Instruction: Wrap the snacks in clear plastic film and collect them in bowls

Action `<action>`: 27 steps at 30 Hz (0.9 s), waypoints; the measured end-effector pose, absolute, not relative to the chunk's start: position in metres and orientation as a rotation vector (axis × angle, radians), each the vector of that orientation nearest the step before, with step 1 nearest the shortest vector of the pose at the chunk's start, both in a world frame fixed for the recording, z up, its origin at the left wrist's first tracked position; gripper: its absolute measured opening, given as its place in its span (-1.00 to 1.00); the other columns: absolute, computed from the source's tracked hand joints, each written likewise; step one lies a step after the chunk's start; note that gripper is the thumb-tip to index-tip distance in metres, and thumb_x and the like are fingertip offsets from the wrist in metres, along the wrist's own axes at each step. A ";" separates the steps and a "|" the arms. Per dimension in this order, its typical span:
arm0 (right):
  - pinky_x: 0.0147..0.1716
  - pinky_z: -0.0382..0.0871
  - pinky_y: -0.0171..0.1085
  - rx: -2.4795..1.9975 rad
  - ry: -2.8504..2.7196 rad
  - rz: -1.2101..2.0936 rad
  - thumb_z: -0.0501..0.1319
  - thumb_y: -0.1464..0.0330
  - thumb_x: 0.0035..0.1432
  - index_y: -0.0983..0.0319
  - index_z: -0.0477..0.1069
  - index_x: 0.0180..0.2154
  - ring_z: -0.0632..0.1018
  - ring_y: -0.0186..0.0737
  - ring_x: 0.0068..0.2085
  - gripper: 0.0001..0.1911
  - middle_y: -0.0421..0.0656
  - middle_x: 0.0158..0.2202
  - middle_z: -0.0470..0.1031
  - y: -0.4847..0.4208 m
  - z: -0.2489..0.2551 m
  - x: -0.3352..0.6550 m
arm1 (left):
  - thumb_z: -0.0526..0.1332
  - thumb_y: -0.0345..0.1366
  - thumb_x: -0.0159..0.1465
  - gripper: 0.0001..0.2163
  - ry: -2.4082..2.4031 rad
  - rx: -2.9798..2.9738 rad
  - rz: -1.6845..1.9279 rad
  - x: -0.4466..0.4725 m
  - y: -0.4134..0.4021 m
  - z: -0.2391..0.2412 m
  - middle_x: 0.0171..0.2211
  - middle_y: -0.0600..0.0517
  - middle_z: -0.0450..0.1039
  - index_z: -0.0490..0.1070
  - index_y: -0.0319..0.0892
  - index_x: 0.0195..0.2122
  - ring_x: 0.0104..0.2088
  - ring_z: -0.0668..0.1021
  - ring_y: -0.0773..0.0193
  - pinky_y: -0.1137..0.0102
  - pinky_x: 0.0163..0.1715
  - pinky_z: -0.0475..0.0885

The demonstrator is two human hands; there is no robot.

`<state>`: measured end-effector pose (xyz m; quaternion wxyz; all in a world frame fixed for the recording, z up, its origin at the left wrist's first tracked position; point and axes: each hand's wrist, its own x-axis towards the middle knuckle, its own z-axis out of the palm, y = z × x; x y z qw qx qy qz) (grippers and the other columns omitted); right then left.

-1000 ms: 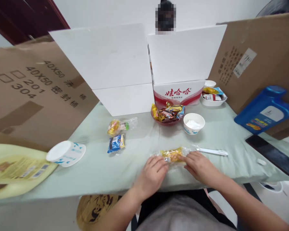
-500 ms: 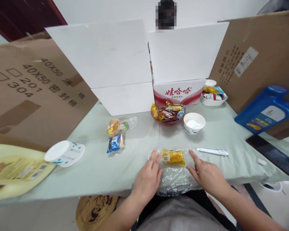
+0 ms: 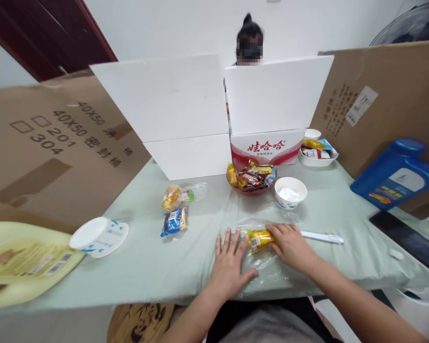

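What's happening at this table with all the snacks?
A person sits at a table under a pale green cloth. Their left hand lies flat, fingers spread, on a crinkly clear plastic bag. The right hand covers one end of a yellow wrapped snack packet at that bag; whether it grips is unclear. Behind stand a red bowl of wrapped sweets and a white paper bowl.

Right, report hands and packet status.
Left hand flat on clear plastic bag. Right hand over end of yellow snack packet, grip unclear. White pen-like tool just beyond.
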<state>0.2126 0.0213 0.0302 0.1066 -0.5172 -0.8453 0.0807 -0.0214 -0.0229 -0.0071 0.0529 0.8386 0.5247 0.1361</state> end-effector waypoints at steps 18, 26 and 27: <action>-0.03 0.23 -0.03 -1.448 -2.150 -0.156 0.21 0.27 0.17 0.32 0.35 0.02 0.33 0.10 0.02 -0.59 0.11 0.02 0.37 0.162 0.136 0.149 | 0.23 0.14 0.13 -0.28 1.590 2.438 0.329 -0.026 -0.023 -0.004 0.37 -0.07 -0.07 0.16 0.00 0.28 0.36 -0.07 -0.22 -0.24 0.24 -0.09; 0.04 0.20 -0.01 -1.283 -2.628 0.134 0.19 0.10 0.19 0.25 0.38 0.05 0.36 0.07 0.07 -0.51 0.05 0.01 0.43 0.040 0.032 0.174 | 0.33 0.13 0.00 -0.20 1.710 2.386 0.405 -0.023 -0.023 -0.008 0.40 -0.08 -0.19 0.19 0.02 0.26 0.35 -0.21 -0.31 -0.27 0.22 -0.10; 0.11 0.10 0.10 -1.364 -2.614 0.152 0.21 0.01 0.13 0.25 0.30 0.16 0.26 0.19 0.18 -0.34 0.10 0.14 0.34 0.034 0.024 0.180 | 0.33 0.13 -0.01 -0.20 1.726 2.372 0.398 -0.022 -0.023 -0.009 0.39 -0.10 -0.17 0.20 0.01 0.26 0.35 -0.19 -0.32 -0.26 0.22 -0.10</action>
